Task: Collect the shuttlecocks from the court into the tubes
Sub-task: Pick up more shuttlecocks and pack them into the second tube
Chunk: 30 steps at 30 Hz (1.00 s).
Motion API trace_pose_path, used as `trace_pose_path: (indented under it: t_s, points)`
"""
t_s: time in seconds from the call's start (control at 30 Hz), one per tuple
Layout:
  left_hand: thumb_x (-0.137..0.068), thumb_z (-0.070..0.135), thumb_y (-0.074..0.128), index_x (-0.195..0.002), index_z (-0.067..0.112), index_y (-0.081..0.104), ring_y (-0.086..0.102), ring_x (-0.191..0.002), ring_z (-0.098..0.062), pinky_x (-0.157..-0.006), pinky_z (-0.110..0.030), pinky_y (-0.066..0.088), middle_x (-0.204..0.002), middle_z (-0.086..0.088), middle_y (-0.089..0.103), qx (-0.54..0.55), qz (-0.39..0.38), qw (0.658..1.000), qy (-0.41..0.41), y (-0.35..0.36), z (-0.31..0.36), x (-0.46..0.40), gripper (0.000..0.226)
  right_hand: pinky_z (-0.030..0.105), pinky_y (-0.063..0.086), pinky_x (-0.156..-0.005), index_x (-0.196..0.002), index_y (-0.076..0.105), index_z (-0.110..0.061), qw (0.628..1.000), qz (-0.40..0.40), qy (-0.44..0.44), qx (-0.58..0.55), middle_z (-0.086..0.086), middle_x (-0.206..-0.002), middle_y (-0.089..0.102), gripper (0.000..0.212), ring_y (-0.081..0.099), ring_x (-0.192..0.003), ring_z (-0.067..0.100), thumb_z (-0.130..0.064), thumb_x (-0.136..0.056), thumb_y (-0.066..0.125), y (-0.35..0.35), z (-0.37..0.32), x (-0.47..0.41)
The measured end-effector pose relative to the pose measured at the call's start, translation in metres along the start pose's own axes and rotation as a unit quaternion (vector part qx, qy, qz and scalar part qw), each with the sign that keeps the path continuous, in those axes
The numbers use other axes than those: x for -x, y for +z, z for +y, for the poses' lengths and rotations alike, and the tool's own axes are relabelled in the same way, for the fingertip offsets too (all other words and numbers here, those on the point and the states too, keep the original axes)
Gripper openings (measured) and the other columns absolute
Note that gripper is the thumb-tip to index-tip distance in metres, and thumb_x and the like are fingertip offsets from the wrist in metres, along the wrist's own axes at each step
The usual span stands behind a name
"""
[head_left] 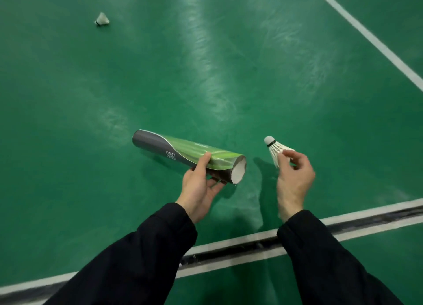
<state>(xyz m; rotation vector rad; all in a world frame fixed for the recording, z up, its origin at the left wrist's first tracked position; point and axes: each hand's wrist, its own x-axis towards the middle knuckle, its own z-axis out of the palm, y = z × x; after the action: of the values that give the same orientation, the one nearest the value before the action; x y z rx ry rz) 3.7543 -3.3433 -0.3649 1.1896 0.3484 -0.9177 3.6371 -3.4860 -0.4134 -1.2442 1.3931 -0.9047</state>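
My left hand (201,185) grips a grey and green shuttlecock tube (183,152) near its open end, thumb on top and fingers beneath. The tube lies nearly level, with its white open mouth facing right. To its right, my right hand (294,178) pinches a white feather shuttlecock (275,147) by its skirt, cork tip pointing up and left. A gap of court separates the cork from the tube's mouth. Another shuttlecock (101,19) lies on the green floor at the far upper left.
The green court floor (206,64) spreads ahead. A white line (370,38) runs diagonally at the upper right. A white-edged dark strip (229,252) crosses the floor under my forearms, which are in black sleeves.
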Motion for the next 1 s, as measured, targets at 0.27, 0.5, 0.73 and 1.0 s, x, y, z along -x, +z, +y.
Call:
trace_pose_path:
  t_s: [0.27,0.5,0.73,1.0]
  points:
    - [-0.096,0.033,0.068,-0.11,0.006,0.064,0.07,-0.092,-0.028,-0.075,-0.041,0.062,-0.098,-0.012,0.069,0.08,-0.053,0.995,-0.019,-0.004,0.009,0.014,0.031,0.024,0.053,-0.068,-0.117,0.05,-0.052,0.976,-0.106,-0.186,-0.037,-0.008,-0.095,0.07,0.061,0.057,-0.072,0.012,-0.006,-0.087,0.077,-0.045,-0.035,0.12]
    - [-0.098,0.031,0.065,-0.111,0.005,0.065,0.068,-0.085,-0.024,-0.07,-0.036,0.061,-0.094,-0.012,0.07,0.038,-0.131,0.991,0.013,-0.003,0.025,0.047,0.029,0.021,0.054,-0.077,-0.125,0.056,-0.044,0.956,-0.135,-0.247,0.083,-0.017,-0.103,0.074,0.045,0.068,-0.088,0.005,-0.024,-0.091,0.076,-0.03,-0.063,0.14]
    - [-0.098,0.031,0.065,-0.133,-0.005,0.057,0.073,-0.082,-0.024,-0.074,-0.038,0.062,-0.095,-0.01,0.074,-0.049,-0.146,0.986,0.066,-0.025,0.078,0.071,0.051,0.045,0.059,-0.065,-0.122,0.053,-0.04,0.869,-0.397,-0.178,0.233,0.005,-0.08,0.069,0.049,0.068,-0.064,0.022,-0.018,-0.078,0.051,-0.015,-0.112,0.168]
    - [-0.098,0.029,0.065,-0.13,-0.004,0.059,0.075,-0.082,-0.025,-0.068,-0.035,0.061,-0.088,-0.008,0.077,-0.021,-0.12,0.988,0.092,-0.065,0.128,0.101,0.046,0.048,0.064,-0.065,-0.131,0.046,-0.045,0.847,-0.506,-0.099,0.13,0.019,-0.12,0.065,0.063,0.07,-0.088,0.041,-0.006,-0.083,0.054,0.026,-0.143,0.21]
